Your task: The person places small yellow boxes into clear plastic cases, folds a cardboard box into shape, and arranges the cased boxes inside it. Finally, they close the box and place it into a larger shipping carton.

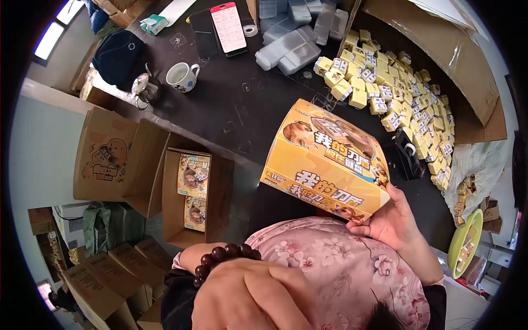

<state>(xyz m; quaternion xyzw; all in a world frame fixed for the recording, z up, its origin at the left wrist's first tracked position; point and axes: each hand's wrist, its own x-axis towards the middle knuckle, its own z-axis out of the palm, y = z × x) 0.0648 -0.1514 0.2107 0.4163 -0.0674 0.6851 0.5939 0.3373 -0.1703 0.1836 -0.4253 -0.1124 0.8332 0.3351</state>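
Box: we see a yellow printed carton [325, 159] tilted over the near edge of the dark table [231, 110], near the scene's middle.
Right hand: our right hand [391, 220] grips the box's near right corner, fingers curled under its bottom edge, thumb on its side.
Left hand: our left hand [250, 297] lies low and near, fingers pressed together, holding nothing, with a bead bracelet [220, 258] on the wrist.
In the way: the box hides part of the table behind it.
Right of box: a tape dispenser [407, 151] sits just beside it; a heap of small yellow boxes [396, 93] spreads far right.
Far: clear plastic cases [291, 38], a phone [228, 27] and a mug [182, 76].
Left: an open carton [192, 192] with two yellow boxes inside stands below the table edge.
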